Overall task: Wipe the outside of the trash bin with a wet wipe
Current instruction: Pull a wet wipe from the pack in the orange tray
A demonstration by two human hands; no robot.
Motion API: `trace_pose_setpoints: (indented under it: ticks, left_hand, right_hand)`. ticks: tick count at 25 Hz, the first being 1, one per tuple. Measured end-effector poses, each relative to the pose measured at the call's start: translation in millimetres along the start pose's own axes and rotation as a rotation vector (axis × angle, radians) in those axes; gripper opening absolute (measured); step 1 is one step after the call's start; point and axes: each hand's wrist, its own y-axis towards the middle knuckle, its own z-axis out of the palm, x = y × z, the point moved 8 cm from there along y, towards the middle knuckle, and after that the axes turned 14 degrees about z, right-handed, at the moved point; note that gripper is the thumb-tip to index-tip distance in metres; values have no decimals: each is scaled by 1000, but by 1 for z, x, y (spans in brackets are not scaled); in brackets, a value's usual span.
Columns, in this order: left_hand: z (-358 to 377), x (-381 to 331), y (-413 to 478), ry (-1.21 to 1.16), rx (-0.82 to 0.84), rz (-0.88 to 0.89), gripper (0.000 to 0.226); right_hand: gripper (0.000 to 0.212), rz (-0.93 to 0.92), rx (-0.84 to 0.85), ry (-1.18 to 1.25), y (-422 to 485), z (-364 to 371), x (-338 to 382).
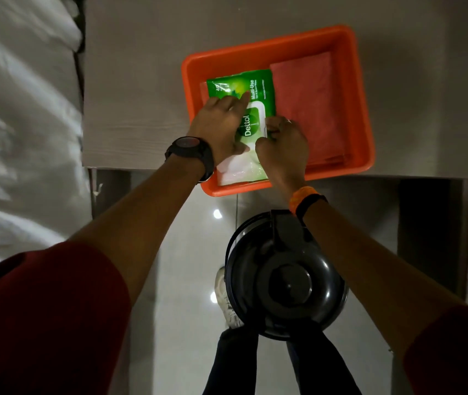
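The trash bin (287, 277) stood on the floor below the bench (141, 81), between my forearms, lid down and not yet wiped; I judged the task barely begun. On the bench sat an orange tray (365, 115) holding a pink cloth (312, 109) and a green wet wipe pack (244, 89). My left hand (221, 124) lay flat on the pack, fingers spread, steadying it. My right hand (284, 143) had its fingers pinched narrow at the white flap; whether a wipe was caught I could not tell. The pack read "Dettol" and "Multi-Use".
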Motion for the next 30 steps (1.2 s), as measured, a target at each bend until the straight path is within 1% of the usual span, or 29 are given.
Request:
trace_pose_setpoints:
  ticks: [3, 5, 6, 7, 9, 10, 11, 13, 15, 16, 18, 20, 21, 22, 23, 24, 25, 26, 28, 30]
  left_hand:
    - [-3, 1, -1, -57, -45, -23, 105]
    - [-7, 3, -4, -188, -109, -53, 100]
    - [-9, 6, -6, -269, -146, -78, 97]
    - [-10, 10, -8, -345, -178, -106, 95]
    - [-11, 13, -11, -458, -215, -136, 96]
    - [-11, 13, -12, -487, -229, -141, 96]
    - [-11, 12, -13, -500, -241, -141, 96]
    - [-13, 9, -15, -497, -250, -139, 95]
    - [-12, 8, -15, -488, -247, -127, 94]
    - [-12, 8, -15, -497, -247, -122, 95]
    - [-12, 10, -16, -521, -250, -118, 98]
    - [-10, 10, -18, -476, -248, -119, 104]
    - [-9, 6, -19, -451, -237, -92, 104]
    - [-4, -1, -21, -428, -222, -50, 98]
    - [4, -10, -21, -451, -191, -13, 85]
    - [14, -20, -22, -410, -139, 56, 69]
    - [19, -30, -23, -279, -95, 110, 59]
    - [24, -36, -24, -133, -61, 148, 55]
    - [26, -40, -24, 16, -55, 93, 52]
    - [18, -44, -22, 90, -5, 29, 49]
  right_hand:
    - [50, -59, 50, -15, -11, 3, 7]
    - [50, -45, 45, 3, -1, -4, 6]
    - [49, -53, 36, -29, 6, -8, 7]
    - [47, -88, 24, -127, 12, -10, 11]
    - [44, -214, -17, -380, 17, -7, 19]
    - [47, -252, -34, -448, 19, -3, 23]
    - [50, -257, -38, -464, 20, 1, 25]
    - [52, -241, -44, -441, 21, 7, 26]
    - [49, -232, -51, -467, 23, 12, 24]
    - [42, -226, -57, -455, 24, 11, 24]
    - [29, -188, -78, -322, 27, 5, 23]
    - [23, -134, -118, -114, 30, -12, 18]
    - [21, -114, -144, -13, 27, -23, 15]
    - [19, -95, -167, 71, 22, -35, 10]
    - [20, -69, -182, 148, 16, -47, 2]
    - [22, -33, -187, 227, 11, -58, -7]
    - [23, 1, -189, 294, 3, -68, -18]
    - [25, 16, -199, 335, -5, -77, -27]
    - [24, 2, -239, 353, -23, -95, -44]
    - [21, -15, -283, 393, -44, -112, -57]
